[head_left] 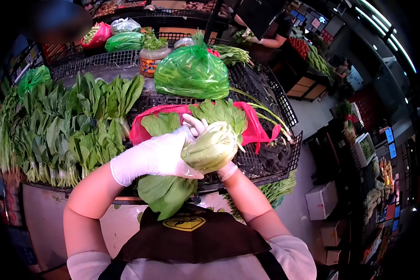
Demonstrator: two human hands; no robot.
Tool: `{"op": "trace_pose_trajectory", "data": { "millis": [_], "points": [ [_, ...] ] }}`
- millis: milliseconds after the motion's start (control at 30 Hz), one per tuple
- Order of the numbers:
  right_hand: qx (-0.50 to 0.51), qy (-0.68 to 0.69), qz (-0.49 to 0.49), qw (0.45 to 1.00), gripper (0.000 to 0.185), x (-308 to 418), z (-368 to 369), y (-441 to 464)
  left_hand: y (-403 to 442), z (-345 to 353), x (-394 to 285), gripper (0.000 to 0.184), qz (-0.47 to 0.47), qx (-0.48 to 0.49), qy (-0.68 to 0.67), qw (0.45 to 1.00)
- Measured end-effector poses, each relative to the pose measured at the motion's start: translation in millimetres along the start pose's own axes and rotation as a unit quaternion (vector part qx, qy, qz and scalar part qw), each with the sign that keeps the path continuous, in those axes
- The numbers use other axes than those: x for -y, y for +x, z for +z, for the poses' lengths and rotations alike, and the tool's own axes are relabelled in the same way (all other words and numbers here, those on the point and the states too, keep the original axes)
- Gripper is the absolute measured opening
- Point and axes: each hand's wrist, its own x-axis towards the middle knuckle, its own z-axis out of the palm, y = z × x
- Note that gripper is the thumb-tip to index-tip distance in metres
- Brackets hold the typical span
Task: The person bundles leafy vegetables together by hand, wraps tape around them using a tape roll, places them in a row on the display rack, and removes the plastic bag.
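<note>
White gloves cover both of my hands. Between them is a bunch of bok choy [205,156], its pale stalk end turned up towards me. My left hand [149,156] wraps it from the left, thumb low along the stalks. Most of my right hand [226,170] is hidden behind the stalks; its glove cuff shows below and fingers appear to curl over the top. Broad leaves [165,193] hang below my left hand, and other leaves [219,112] spread beyond the bunch. Under and behind it lies a pink plastic bag [252,126], spread out on the black rack.
Rows of leafy greens [98,135] fill the rack's left side. A full green bag [191,74] and a jar [151,60] stand behind. Long stalks [270,119] lie at right, near the black crate edge [289,158]. Another person's gloved hand [254,39] holds greens farther back.
</note>
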Motion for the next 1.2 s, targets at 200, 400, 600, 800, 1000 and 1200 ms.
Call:
{"op": "trace_pose_trajectory", "data": {
  "millis": [200,400,600,800,1000,1200],
  "points": [
    [-0.113,-0.205,0.003,0.972,0.054,-24,-10,-13,13,-4,37,0.085,0.143,-0.381,0.176,0.896],
    [-0.112,-0.279,-0.033,0.953,0.040,40,-20,-4,13,9,43,0.034,0.219,-0.393,0.329,0.830],
    [-0.123,-0.320,0.040,0.939,0.048,85,-8,-8,19,7,42,0.076,0.151,-0.145,-0.194,0.958],
    [0.059,-0.267,0.136,0.952,0.062,96,-31,-3,41,11,86,0.047,0.073,-0.174,-0.427,0.885],
    [0.074,-0.130,0.108,0.983,0.044,84,-83,-1,14,-2,77,0.068,0.101,-0.095,-0.468,0.873],
    [-0.084,-0.140,-0.019,0.986,0.064,51,-13,27,43,24,77,0.097,0.167,-0.173,-0.409,0.881]
  ]
}}
